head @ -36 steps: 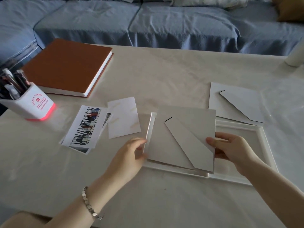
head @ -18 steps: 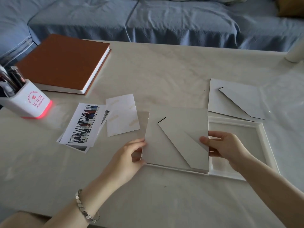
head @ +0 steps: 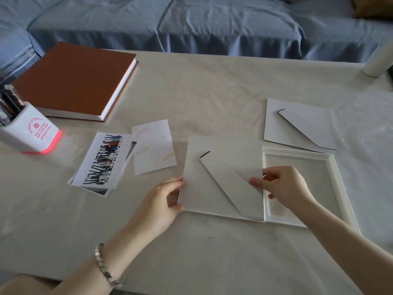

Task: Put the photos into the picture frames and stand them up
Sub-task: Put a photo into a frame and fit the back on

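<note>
Two hands on one backing board (head: 223,154), at the near side of the table (head: 212,92).

- Left hand (head: 163,201) grips the board's left edge, fingers curled round it. Metal bracelet (head: 106,267) on that wrist.
- Right hand (head: 285,186) pinches the board's right edge, thumb on top and the other fingers behind.
- Board is pale grey. Its stand leg (head: 234,188) lies folded flat across it on a diagonal.
- Board covers a white frame (head: 223,216), and only the frame's near rim shows below it. Cannot tell whether the board is seated in the frame or held just above it.
- Second frame (head: 337,188) lies just beside it on the right, recess upward and uncovered. The right hand is over its left part.
- Second backing board (head: 297,124) lies flat beyond that frame, leg folded.
- Left of the held board, a printed photo (head: 104,158) showing a row of standing figures tops a small pile, and a further print (head: 100,190) pokes out beneath.
- A blank white card (head: 154,145) lies between the pile and the board.
- Far left is a white pen holder (head: 32,130) with a red glow at its base, pens inside.
- A brown-covered book (head: 74,79) lies behind the pen holder.
- A blue sofa (head: 212,24) runs along the far side of the table.
- A white cylinder (head: 378,60) stands at the far right corner.
</note>
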{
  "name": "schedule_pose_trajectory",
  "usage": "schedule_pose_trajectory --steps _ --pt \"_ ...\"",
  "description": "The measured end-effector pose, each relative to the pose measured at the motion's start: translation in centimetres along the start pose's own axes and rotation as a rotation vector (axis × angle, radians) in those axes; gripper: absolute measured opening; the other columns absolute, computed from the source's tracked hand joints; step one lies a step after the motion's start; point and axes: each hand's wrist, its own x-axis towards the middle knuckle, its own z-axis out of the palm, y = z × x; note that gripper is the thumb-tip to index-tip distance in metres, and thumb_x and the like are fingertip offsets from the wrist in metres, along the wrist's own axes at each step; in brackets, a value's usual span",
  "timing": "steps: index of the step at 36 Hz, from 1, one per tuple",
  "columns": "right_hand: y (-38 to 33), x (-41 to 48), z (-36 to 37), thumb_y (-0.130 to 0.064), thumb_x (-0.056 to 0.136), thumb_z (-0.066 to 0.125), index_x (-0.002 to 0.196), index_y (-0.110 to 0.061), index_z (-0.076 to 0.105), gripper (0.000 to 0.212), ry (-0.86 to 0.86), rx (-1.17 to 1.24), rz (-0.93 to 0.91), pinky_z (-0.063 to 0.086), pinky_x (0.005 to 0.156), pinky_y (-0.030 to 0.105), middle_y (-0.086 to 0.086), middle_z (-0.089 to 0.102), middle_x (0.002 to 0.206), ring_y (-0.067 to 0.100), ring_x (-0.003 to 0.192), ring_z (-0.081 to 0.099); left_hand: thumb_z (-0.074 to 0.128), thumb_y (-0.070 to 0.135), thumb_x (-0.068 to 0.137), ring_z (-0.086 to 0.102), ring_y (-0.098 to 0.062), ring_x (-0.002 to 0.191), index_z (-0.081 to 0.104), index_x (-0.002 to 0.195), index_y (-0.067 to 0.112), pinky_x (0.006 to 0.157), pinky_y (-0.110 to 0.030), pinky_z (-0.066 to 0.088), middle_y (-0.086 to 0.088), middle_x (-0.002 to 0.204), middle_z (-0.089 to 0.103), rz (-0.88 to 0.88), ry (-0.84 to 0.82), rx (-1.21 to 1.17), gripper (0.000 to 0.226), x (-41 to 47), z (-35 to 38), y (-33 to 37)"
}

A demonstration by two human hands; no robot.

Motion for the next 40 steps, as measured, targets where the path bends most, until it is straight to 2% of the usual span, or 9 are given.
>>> schedule_pose_trajectory --steps 3,7,11,16,20,24,29,35,40 --pt "0.0 -0.1 0.2 -0.021 0.074 0.075 0.070 -0.002 0.066 0.021 0.013 -0.031 -0.016 0.032 0.039 0.006 0.000 0.051 0.052 0.007 0.035 0.054 0.067 -0.008 0.073 0.060 -0.007 0.102 0.058 0.123 0.017 0.098 -0.023 0.043 0.015 0.131 0.050 -0.007 0.003 0.015 0.056 0.0 0.0 0.1" --pt "0.0 -0.3 0.3 -0.019 0.074 0.074 0.075 -0.003 0.067 0.018 0.006 -0.034 -0.012 0.035 0.044 0.006 0.003 0.056 0.058 0.007 0.039 0.061 0.064 -0.011 0.076 0.058 0.001 0.089 0.058 0.123 0.014 0.078 0.005 0.037 0.018 0.128 0.044 -0.009 0.012 0.037 0.053 -0.2 0.2 0.3" --pt "0.0 -0.2 0.1 -0.016 0.073 0.074 0.081 -0.011 0.068 0.011 -0.056 -0.043 0.019 0.041 0.051 0.010 0.002 0.056 0.064 0.016 0.051 0.068 0.061 -0.011 0.079 0.047 0.020 0.083 0.061 0.118 0.013 0.067 0.010 0.029 0.022 0.124 0.038 0.036 0.019 0.079 0.046 -0.4 0.3 0.7" --pt "-0.1 0.0 0.0 -0.007 0.075 0.067 0.092 -0.010 0.066 0.017 -0.159 -0.050 0.045 0.055 0.079 0.037 0.001 0.057 0.068 0.023 0.059 0.068 0.061 -0.006 0.081 0.034 0.029 0.081 0.064 0.115 0.015 0.067 0.011 0.026 0.023 0.125 0.037 0.063 0.022 0.138 0.040 -0.6 0.4 0.7" --pt "0.0 0.0 0.2 -0.003 0.075 0.067 0.092 -0.007 0.066 0.018 -0.141 -0.027 0.052 0.057 0.073 0.040 0.001 0.051 0.064 0.021 0.056 0.058 0.059 -0.003 0.081 0.052 0.016 0.086 0.065 0.113 0.019 0.077 0.003 0.036 0.025 0.125 0.040 0.044 0.036 0.159 0.039 -0.7 0.4 0.9" --pt "0.0 -0.2 -0.1 -0.006 0.073 0.070 0.076 -0.020 0.063 0.016 -0.118 -0.031 0.014 0.053 0.068 0.037 -0.002 0.051 0.061 0.021 0.051 0.055 0.074 0.014 0.075 0.056 -0.015 0.110 0.056 0.124 0.016 0.092 -0.031 0.047 0.009 0.129 0.050 0.059 0.085 0.186 0.052 -0.6 1.0 1.1" --pt "0.1 -0.2 -0.1 -0.008 0.072 0.071 0.072 -0.022 0.063 0.016 -0.109 -0.036 -0.020 0.046 0.058 0.027 -0.005 0.051 0.059 0.018 0.046 0.053 0.079 0.023 0.069 0.055 -0.018 0.109 0.049 0.131 0.017 0.092 -0.030 0.045 0.005 0.126 0.052 0.047 0.131 0.203 0.070 -0.2 1.6 1.3" --pt "0.2 -0.1 -0.1 -0.013 0.072 0.072 0.070 -0.026 0.061 0.018 -0.097 -0.088 -0.018 0.039 0.051 0.022 -0.006 0.054 0.061 0.015 0.044 0.052 0.076 0.020 0.072 0.046 -0.017 0.122 0.050 0.131 0.014 0.099 -0.021 0.034 0.005 0.134 0.046 0.058 0.121 0.246 0.064 0.0 1.8 1.2" --pt "0.0 -0.2 -0.1 -0.016 0.070 0.073 0.072 -0.024 0.065 0.012 -0.095 -0.121 -0.007 0.040 0.055 0.025 -0.006 0.056 0.062 0.014 0.043 0.052 0.068 0.015 0.079 0.019 -0.019 0.137 0.029 0.142 0.022 0.108 -0.025 0.021 0.004 0.152 0.018 0.063 0.026 0.377 0.075 1.0 1.7 2.5"
